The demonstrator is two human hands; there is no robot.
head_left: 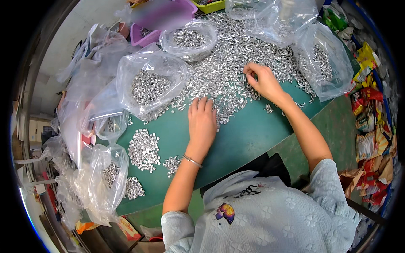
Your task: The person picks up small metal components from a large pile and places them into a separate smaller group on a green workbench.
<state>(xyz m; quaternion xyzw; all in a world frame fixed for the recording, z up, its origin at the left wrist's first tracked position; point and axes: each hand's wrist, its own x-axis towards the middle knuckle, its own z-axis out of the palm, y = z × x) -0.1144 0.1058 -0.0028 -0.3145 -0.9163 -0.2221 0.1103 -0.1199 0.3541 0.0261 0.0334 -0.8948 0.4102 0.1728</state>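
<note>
A wide spread of small curved silvery metal pieces (230,55) covers the far part of the green table (236,134). My left hand (202,122) lies at the near edge of this spread, its fingers stretched forward onto the pieces. Farther right, my right hand (263,82) is over the spread with thumb and fingers curled together. What sits between those fingertips is too small to make out. Left of my left forearm lie a flat heap of small silvery pieces (144,150) and a smaller heap (172,166).
Clear plastic bags of metal pieces stand at the left (123,80), the back (166,41) and the right (335,86). A purple basket (145,40) is at the back left. Another bag (120,168) slumps over the left table edge. Colourful packets (366,145) line the right side.
</note>
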